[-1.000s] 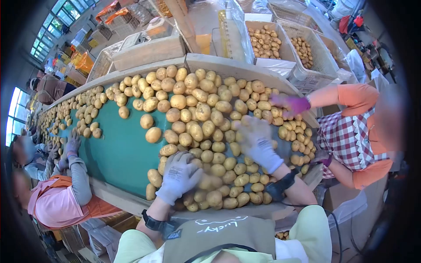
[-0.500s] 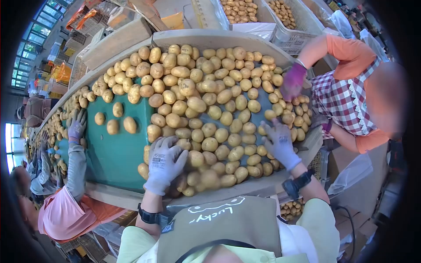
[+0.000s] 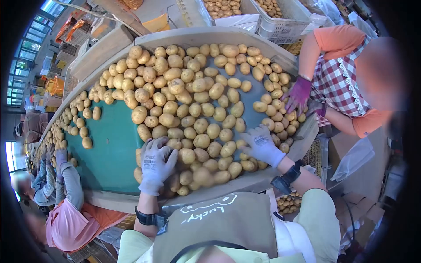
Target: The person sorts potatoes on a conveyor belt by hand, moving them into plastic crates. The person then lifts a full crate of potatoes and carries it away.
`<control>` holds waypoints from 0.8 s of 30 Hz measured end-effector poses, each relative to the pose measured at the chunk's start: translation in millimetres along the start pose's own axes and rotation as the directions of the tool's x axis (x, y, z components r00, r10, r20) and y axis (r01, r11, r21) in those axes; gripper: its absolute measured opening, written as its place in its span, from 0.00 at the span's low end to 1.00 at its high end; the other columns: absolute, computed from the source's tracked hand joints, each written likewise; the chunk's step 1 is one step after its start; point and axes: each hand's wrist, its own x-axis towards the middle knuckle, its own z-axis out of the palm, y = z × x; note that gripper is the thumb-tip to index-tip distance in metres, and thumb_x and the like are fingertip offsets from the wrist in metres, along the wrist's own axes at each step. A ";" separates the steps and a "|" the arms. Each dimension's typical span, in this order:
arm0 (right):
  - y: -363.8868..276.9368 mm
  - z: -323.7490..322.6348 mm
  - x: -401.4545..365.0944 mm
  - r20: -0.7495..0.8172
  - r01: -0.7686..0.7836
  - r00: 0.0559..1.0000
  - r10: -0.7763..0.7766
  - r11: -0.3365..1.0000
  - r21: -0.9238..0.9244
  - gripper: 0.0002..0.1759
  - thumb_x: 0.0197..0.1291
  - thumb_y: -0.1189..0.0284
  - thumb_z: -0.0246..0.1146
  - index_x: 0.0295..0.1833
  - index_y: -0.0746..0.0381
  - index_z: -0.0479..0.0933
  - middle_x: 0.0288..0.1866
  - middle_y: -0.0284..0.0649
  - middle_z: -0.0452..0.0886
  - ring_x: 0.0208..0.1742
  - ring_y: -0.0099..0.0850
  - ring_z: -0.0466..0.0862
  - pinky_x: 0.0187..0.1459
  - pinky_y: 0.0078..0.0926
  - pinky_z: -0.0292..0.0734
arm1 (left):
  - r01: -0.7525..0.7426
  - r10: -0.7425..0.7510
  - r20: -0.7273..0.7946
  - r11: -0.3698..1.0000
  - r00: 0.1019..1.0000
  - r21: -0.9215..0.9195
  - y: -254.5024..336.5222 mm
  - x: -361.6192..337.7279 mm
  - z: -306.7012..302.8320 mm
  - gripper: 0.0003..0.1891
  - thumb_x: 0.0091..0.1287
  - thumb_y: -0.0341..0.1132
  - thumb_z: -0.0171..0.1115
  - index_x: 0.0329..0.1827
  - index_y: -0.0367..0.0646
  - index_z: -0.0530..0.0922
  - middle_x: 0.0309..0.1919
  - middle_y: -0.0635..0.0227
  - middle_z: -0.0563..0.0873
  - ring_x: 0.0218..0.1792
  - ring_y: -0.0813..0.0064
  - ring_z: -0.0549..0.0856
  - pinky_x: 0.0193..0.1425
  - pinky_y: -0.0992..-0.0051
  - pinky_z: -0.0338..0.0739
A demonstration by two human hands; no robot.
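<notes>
Many potatoes (image 3: 201, 126) lie in a heap on a long table with a green surface (image 3: 109, 149) and a raised rim. My left hand (image 3: 155, 163), in a pale grey glove, rests on potatoes at the near left edge of the heap, its fingers bent and apart. On the right side of the heap, my right hand (image 3: 264, 145), gloved alike, touches potatoes with its fingers spread. Neither hand is closed round a potato.
A co-worker in a checked apron (image 3: 337, 83) reaches in from the right with purple gloves (image 3: 299, 93). Other co-workers (image 3: 72, 221) stand at the left. Crates of potatoes (image 3: 280, 26) are beyond the far rim. A wooden rim (image 3: 232, 186) runs before me.
My right hand has moved left, with potatoes shifted leftward and bare surface showing behind them. My left hand has moved slightly left. Loose potatoes on the green surface have travelled left.
</notes>
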 end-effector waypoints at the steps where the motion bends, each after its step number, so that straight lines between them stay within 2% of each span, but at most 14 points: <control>1: -0.9 4.3 5.5 -0.157 0.083 0.984 -0.085 0.996 -0.024 0.29 0.59 0.52 0.71 0.63 0.55 0.82 0.54 0.47 0.82 0.56 0.51 0.80 0.69 0.51 0.67 | 0.003 -0.003 -0.005 1.000 1.000 0.001 0.4 0.7 0.4 0.11 0.66 0.42 0.72 0.36 0.44 0.90 0.58 0.57 0.89 0.61 0.50 0.84 0.78 0.51 0.68; 2: 0.5 3.3 8.1 -0.159 0.091 0.983 -0.093 0.996 -0.023 0.29 0.59 0.52 0.71 0.63 0.55 0.82 0.54 0.47 0.82 0.56 0.51 0.80 0.69 0.51 0.67 | 0.001 -0.001 -0.022 1.000 1.000 0.001 0.9 0.0 -0.5 0.10 0.66 0.43 0.72 0.34 0.45 0.89 0.58 0.58 0.89 0.61 0.51 0.84 0.79 0.50 0.68; 4: -4.0 -14.4 14.1 -0.003 0.024 1.000 -0.024 0.991 0.132 0.30 0.56 0.52 0.74 0.62 0.55 0.82 0.53 0.47 0.81 0.57 0.52 0.79 0.66 0.52 0.69 | -0.001 0.001 -0.044 1.000 0.999 0.000 -0.2 -0.5 -0.9 0.10 0.65 0.43 0.71 0.32 0.46 0.89 0.57 0.59 0.89 0.61 0.53 0.84 0.79 0.50 0.68; 8: -0.7 -10.2 16.2 0.024 -0.047 0.999 0.043 0.977 0.209 0.33 0.53 0.54 0.77 0.63 0.55 0.80 0.54 0.48 0.81 0.58 0.53 0.79 0.63 0.51 0.71 | -0.005 0.005 -0.022 1.000 1.000 0.004 -0.6 1.9 -2.2 0.10 0.66 0.43 0.71 0.35 0.46 0.90 0.58 0.58 0.89 0.61 0.51 0.84 0.79 0.51 0.68; 10: 7.6 5.2 12.5 -0.180 0.049 0.984 0.004 0.956 0.290 0.34 0.53 0.59 0.78 0.65 0.56 0.79 0.51 0.48 0.81 0.55 0.54 0.80 0.59 0.51 0.75 | -0.010 0.010 -0.011 1.000 1.000 0.007 -1.2 1.1 -1.4 0.11 0.67 0.43 0.71 0.37 0.45 0.91 0.58 0.57 0.89 0.61 0.50 0.84 0.79 0.52 0.68; 14: 8.8 -2.1 11.4 -0.271 0.164 0.961 -0.054 0.901 0.401 0.29 0.56 0.63 0.76 0.64 0.55 0.81 0.52 0.49 0.83 0.50 0.53 0.82 0.53 0.50 0.78 | -0.004 0.004 -0.009 1.000 1.000 0.015 -0.6 2.3 0.4 0.10 0.66 0.43 0.71 0.38 0.46 0.91 0.58 0.58 0.89 0.61 0.52 0.84 0.79 0.52 0.68; 16: -6.6 -43.3 17.2 -0.327 0.357 0.905 -0.273 0.904 0.234 0.26 0.58 0.67 0.75 0.64 0.52 0.82 0.55 0.48 0.84 0.49 0.48 0.85 0.50 0.45 0.81 | -0.007 0.007 -0.007 1.000 1.000 0.022 -1.1 2.4 0.0 0.10 0.66 0.43 0.71 0.38 0.46 0.91 0.58 0.58 0.89 0.61 0.52 0.84 0.79 0.52 0.68; 17: -13.1 -62.0 23.4 -0.332 0.357 0.903 -0.273 0.905 0.229 0.26 0.58 0.67 0.75 0.64 0.52 0.82 0.55 0.48 0.84 0.49 0.48 0.85 0.50 0.45 0.81 | -0.012 0.012 -0.020 1.000 1.000 0.020 -1.2 2.0 0.7 0.10 0.66 0.43 0.71 0.35 0.46 0.90 0.57 0.59 0.89 0.60 0.53 0.84 0.79 0.51 0.68; 18: -19.1 -83.2 32.5 -0.447 0.513 0.779 -0.439 0.857 0.054 0.25 0.61 0.69 0.73 0.64 0.50 0.82 0.56 0.48 0.84 0.49 0.46 0.85 0.50 0.43 0.81 | -0.016 0.017 -0.037 1.000 0.999 0.018 -1.1 2.2 1.5 0.11 0.65 0.43 0.71 0.32 0.45 0.88 0.56 0.59 0.89 0.59 0.53 0.85 0.79 0.50 0.68; 19: -23.6 -108.2 42.3 -0.518 0.624 0.616 -0.594 0.769 -0.139 0.24 0.63 0.70 0.71 0.65 0.48 0.83 0.58 0.48 0.84 0.48 0.44 0.85 0.50 0.42 0.81 | -0.023 0.024 -0.047 1.000 0.999 0.019 -1.1 2.1 2.1 0.11 0.65 0.43 0.71 0.32 0.45 0.88 0.56 0.59 0.89 0.59 0.53 0.85 0.79 0.50 0.68; 20: -27.8 -146.1 53.0 -0.473 0.566 0.663 -0.581 0.802 -0.191 0.22 0.64 0.71 0.68 0.63 0.51 0.82 0.54 0.46 0.83 0.43 0.43 0.84 0.45 0.42 0.81 | -0.023 0.024 -0.047 1.000 0.999 0.018 -1.3 1.9 2.7 0.11 0.65 0.43 0.71 0.33 0.45 0.88 0.56 0.60 0.89 0.59 0.54 0.85 0.79 0.50 0.68; 22: 13.6 -154.7 94.0 -0.717 0.484 0.629 -0.300 0.873 0.059 0.15 0.64 0.72 0.65 0.57 0.56 0.82 0.49 0.43 0.84 0.37 0.42 0.82 0.39 0.43 0.80 | -0.026 0.027 -0.051 0.999 0.998 0.019 -1.6 1.6 2.5 0.10 0.65 0.43 0.71 0.34 0.46 0.89 0.56 0.60 0.89 0.60 0.54 0.85 0.79 0.50 0.68; 23: 34.2 -159.0 114.5 -0.802 0.480 0.580 -0.144 0.856 0.193 0.13 0.65 0.72 0.64 0.53 0.58 0.83 0.46 0.41 0.84 0.34 0.41 0.81 0.36 0.43 0.80 | -0.019 0.020 -0.045 1.000 0.999 0.013 -0.9 0.8 2.1 0.10 0.65 0.43 0.71 0.35 0.46 0.89 0.56 0.60 0.89 0.60 0.54 0.85 0.79 0.50 0.68; 24: 35.4 -172.1 119.0 -0.766 0.336 0.624 -0.153 0.938 0.086 0.13 0.65 0.72 0.64 0.55 0.59 0.82 0.45 0.42 0.85 0.38 0.40 0.83 0.43 0.41 0.81 | -0.012 0.013 -0.046 1.000 0.999 0.008 -1.7 1.2 1.6 0.10 0.65 0.43 0.71 0.35 0.46 0.89 0.56 0.60 0.89 0.60 0.55 0.85 0.78 0.50 0.69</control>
